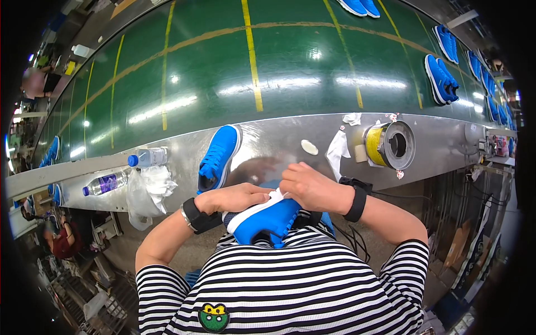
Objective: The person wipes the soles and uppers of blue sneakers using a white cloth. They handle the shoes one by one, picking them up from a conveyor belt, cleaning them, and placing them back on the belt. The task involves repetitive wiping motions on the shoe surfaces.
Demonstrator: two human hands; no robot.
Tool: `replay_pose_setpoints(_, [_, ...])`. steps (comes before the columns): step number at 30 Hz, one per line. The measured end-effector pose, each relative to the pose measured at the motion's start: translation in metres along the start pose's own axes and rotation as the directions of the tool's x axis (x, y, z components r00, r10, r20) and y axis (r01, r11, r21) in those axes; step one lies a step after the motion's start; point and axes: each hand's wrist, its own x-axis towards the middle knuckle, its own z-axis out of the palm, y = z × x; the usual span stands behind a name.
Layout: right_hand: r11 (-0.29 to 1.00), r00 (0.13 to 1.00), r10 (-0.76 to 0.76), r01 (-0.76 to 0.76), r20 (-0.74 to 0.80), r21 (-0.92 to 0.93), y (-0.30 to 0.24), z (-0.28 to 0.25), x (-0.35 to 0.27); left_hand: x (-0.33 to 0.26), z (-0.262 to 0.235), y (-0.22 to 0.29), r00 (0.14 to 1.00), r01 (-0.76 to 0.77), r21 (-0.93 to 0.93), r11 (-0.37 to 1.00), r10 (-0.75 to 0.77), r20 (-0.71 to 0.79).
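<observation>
Close to my chest, a blue sneaker (267,221) with a white sole is held on its side, its opening toward me. My left hand (241,197) is closed over the sole's edge, thumb pointing right. My right hand (308,188) is pinched at the sole, fingers curled round a crumpled white piece (276,196) that looks like cloth; most of it is hidden. Beyond my left hand, another blue sneaker (219,156) lies on the metal ledge (268,139), toe pointing away. A white oval piece (309,147) lies beyond my right hand.
The green conveyor belt (212,72) runs past the ledge, with pairs of blue sneakers (441,79) at right. A yellow tape roll (385,146) and white cloth (337,151) lie right. Left are bottles (148,158), a plastic bag (139,195) and a pale rail (67,174).
</observation>
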Motion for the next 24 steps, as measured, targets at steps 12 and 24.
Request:
replay_pose_setpoints(12, [0.470, 0.604, 0.755, -0.226, -0.256, 0.853, 0.034, -0.011, -0.044, -0.015, 0.003, -0.044, 0.950, -0.305, -0.548, 0.779, 0.213, -0.226])
replay_pose_setpoints(24, [0.400, 0.627, 0.744, -0.142, -0.230, 0.906, 0.009, 0.021, 0.016, -0.030, 0.012, -0.029, 0.890, -0.323, -0.229, 0.918, 0.213, -0.402])
